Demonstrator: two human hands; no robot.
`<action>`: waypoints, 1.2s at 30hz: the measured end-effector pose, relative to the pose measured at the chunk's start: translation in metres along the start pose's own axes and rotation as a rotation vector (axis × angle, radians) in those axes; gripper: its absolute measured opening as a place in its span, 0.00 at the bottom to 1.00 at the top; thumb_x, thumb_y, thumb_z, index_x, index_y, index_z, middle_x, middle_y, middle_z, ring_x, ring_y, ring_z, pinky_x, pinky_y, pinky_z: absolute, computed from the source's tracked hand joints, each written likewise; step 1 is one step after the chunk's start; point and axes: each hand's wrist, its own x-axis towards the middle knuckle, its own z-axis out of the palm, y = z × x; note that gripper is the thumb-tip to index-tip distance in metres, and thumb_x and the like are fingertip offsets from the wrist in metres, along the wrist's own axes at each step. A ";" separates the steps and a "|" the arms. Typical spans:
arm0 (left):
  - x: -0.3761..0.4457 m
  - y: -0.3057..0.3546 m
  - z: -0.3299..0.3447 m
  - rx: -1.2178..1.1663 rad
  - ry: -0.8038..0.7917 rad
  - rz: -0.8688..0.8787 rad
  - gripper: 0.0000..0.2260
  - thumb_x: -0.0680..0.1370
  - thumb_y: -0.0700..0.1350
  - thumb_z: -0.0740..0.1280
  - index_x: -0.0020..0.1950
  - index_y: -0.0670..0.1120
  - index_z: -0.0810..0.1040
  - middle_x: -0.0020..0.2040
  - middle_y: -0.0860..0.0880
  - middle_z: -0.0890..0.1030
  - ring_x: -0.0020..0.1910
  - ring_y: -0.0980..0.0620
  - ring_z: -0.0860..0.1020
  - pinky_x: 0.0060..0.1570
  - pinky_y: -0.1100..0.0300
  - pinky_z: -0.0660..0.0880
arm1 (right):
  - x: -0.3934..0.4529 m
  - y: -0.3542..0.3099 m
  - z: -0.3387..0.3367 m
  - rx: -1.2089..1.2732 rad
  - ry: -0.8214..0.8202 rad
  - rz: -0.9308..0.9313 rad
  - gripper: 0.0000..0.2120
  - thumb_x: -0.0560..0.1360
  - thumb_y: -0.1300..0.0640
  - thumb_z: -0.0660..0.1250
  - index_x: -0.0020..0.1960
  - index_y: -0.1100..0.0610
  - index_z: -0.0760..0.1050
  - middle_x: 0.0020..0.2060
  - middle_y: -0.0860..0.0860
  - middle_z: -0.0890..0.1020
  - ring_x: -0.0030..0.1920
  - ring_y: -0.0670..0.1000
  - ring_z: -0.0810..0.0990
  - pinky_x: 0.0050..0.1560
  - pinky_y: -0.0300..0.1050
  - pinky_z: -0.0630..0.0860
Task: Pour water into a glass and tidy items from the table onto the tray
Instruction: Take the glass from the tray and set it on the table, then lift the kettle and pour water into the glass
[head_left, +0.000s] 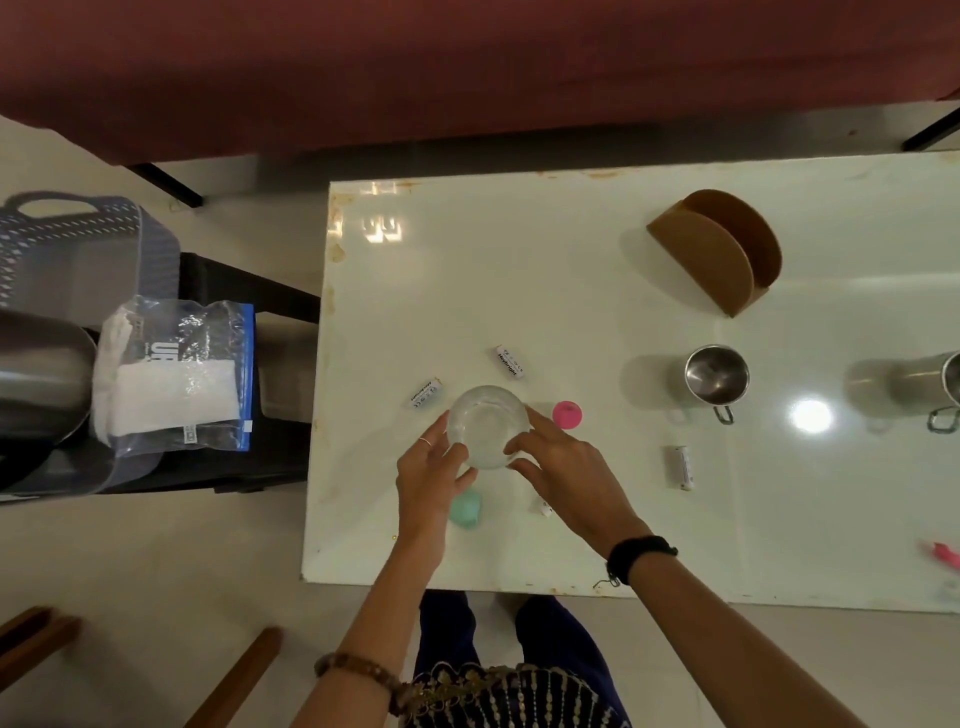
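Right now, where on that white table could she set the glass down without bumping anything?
The far-left stretch of the table, between its stained left edge and the brown holder, is bare. So is the near-right strip below the lone battery. Around the glass it is crowded: batteries, a pink cap, a mint object.

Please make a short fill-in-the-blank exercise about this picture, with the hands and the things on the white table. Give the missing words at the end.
1. Both hands, left hand and right hand, hold the clear ____ from its two sides.
2. The small round object just right of the glass bowl is ____ in colour.
3. The brown holder stands at the ____ side of the table from the person.
4. The steel mug stands ____, its opening up.

Missing words: bowl; pink; far; upright
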 end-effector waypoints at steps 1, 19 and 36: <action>0.004 0.000 -0.001 -0.001 -0.003 0.001 0.19 0.74 0.34 0.64 0.64 0.47 0.74 0.55 0.46 0.78 0.54 0.50 0.77 0.40 0.66 0.80 | 0.003 -0.001 0.001 -0.001 -0.002 0.005 0.09 0.78 0.54 0.62 0.56 0.56 0.76 0.72 0.48 0.67 0.47 0.57 0.82 0.48 0.47 0.77; 0.011 -0.005 -0.022 -0.034 -0.091 0.052 0.22 0.76 0.41 0.67 0.67 0.54 0.66 0.62 0.46 0.75 0.57 0.56 0.75 0.52 0.62 0.74 | -0.005 -0.024 -0.001 0.094 0.286 0.087 0.08 0.76 0.62 0.65 0.54 0.55 0.79 0.64 0.50 0.76 0.40 0.48 0.81 0.38 0.36 0.71; 0.024 0.043 -0.278 -0.309 0.386 0.135 0.08 0.78 0.36 0.60 0.49 0.45 0.77 0.46 0.47 0.81 0.53 0.45 0.79 0.48 0.57 0.75 | 0.073 -0.280 0.080 0.497 0.052 -0.166 0.06 0.77 0.55 0.62 0.51 0.48 0.75 0.48 0.43 0.78 0.47 0.42 0.77 0.46 0.36 0.75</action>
